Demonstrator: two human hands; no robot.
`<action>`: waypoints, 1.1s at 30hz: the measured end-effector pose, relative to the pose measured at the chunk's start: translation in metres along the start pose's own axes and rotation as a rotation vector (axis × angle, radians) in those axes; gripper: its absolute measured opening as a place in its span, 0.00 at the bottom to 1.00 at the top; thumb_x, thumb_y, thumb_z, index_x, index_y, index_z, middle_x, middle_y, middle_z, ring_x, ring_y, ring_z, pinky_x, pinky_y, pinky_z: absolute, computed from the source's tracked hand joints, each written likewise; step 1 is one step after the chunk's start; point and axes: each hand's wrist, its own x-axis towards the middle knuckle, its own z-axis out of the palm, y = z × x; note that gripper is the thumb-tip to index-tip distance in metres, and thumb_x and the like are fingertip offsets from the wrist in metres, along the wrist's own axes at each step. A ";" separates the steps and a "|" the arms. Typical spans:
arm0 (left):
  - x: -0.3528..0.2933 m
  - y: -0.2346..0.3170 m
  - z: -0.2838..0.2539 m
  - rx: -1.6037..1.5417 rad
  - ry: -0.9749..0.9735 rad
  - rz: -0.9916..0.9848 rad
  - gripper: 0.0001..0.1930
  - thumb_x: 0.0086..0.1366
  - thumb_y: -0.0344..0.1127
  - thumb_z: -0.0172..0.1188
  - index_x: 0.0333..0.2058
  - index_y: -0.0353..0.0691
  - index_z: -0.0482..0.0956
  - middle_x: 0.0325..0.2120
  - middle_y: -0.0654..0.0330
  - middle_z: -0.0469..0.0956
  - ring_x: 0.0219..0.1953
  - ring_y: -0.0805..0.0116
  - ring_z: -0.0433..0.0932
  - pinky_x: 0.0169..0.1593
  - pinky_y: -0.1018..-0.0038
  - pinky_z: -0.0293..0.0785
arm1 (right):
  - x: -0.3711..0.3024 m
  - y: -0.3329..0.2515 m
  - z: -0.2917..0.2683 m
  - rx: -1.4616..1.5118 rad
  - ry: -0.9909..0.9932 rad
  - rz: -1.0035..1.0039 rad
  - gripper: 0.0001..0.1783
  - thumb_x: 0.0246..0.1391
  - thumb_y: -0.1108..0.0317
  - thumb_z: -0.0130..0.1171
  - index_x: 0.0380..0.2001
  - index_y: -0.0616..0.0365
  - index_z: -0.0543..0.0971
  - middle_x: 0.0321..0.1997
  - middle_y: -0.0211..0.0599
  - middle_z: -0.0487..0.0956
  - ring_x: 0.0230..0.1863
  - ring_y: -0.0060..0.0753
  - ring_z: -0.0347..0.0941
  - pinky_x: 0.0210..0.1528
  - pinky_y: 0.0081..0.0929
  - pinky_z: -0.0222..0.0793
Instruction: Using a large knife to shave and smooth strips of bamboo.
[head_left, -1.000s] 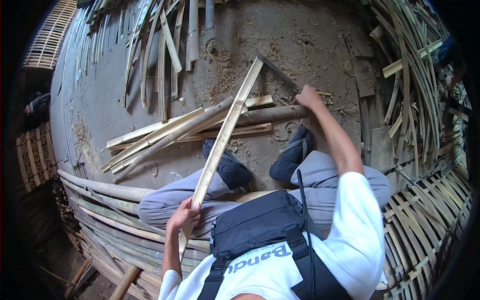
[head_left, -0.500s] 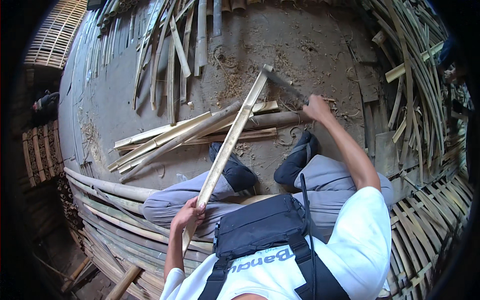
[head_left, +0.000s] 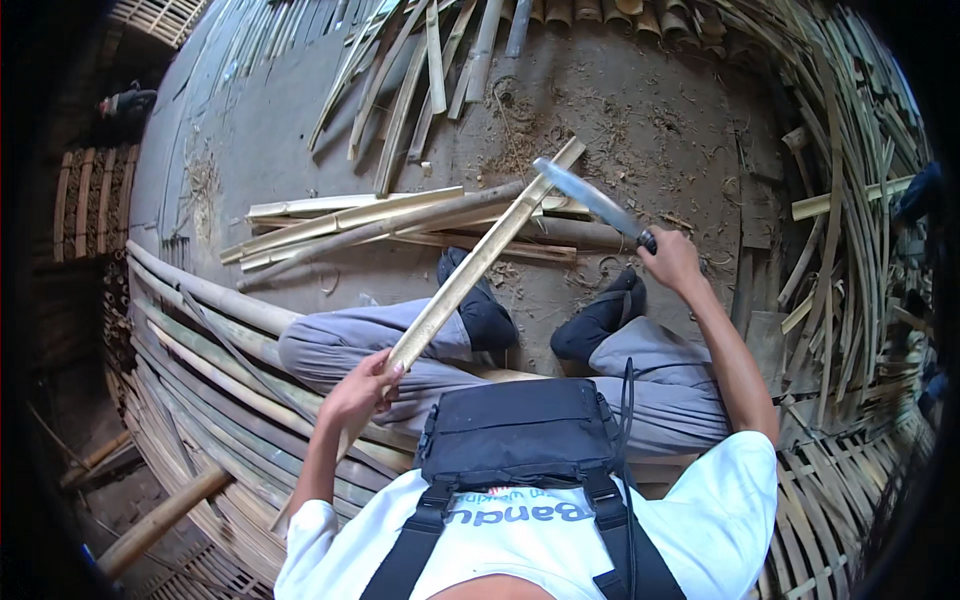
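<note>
By the floor's (head_left: 300, 120) near edge, the left hand (head_left: 357, 393) grips a bamboo strip (head_left: 485, 256); beyond, the right hand (head_left: 672, 260) clasps a knife (head_left: 592, 196).

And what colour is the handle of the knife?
The handle is black, best seen in the head view.

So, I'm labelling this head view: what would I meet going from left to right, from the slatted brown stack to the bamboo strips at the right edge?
Slatted brown stack → left hand → dark-covered left foot → knife → right hand → heap of bamboo strips.
</note>
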 end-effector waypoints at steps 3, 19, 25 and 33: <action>-0.003 0.001 -0.003 0.048 -0.041 0.018 0.07 0.69 0.34 0.53 0.43 0.42 0.69 0.21 0.70 0.61 0.20 0.81 0.61 0.20 0.81 0.56 | 0.004 0.018 0.013 -0.210 -0.059 -0.069 0.18 0.47 0.56 0.64 0.37 0.57 0.80 0.31 0.51 0.81 0.36 0.55 0.79 0.39 0.49 0.75; -0.015 0.046 -0.038 0.500 0.118 0.039 0.18 0.69 0.49 0.53 0.48 0.42 0.71 0.20 0.73 0.59 0.19 0.82 0.60 0.19 0.83 0.58 | 0.018 0.036 -0.017 -0.285 -0.004 -0.093 0.12 0.45 0.62 0.63 0.32 0.55 0.79 0.32 0.53 0.80 0.36 0.56 0.79 0.38 0.47 0.75; -0.044 0.037 -0.081 0.364 0.218 0.191 0.15 0.64 0.35 0.61 0.46 0.36 0.72 0.15 0.70 0.63 0.15 0.81 0.61 0.16 0.80 0.56 | 0.002 0.045 -0.057 -0.230 -0.028 0.079 0.15 0.48 0.61 0.62 0.33 0.63 0.81 0.28 0.47 0.82 0.30 0.43 0.81 0.32 0.38 0.77; -0.074 0.054 -0.125 0.194 0.607 0.476 0.21 0.65 0.29 0.58 0.56 0.37 0.66 0.23 0.65 0.69 0.18 0.81 0.64 0.17 0.82 0.58 | -0.083 -0.015 -0.107 1.722 -0.511 0.083 0.15 0.56 0.59 0.51 0.27 0.63 0.73 0.17 0.30 0.67 0.14 0.21 0.62 0.17 0.19 0.61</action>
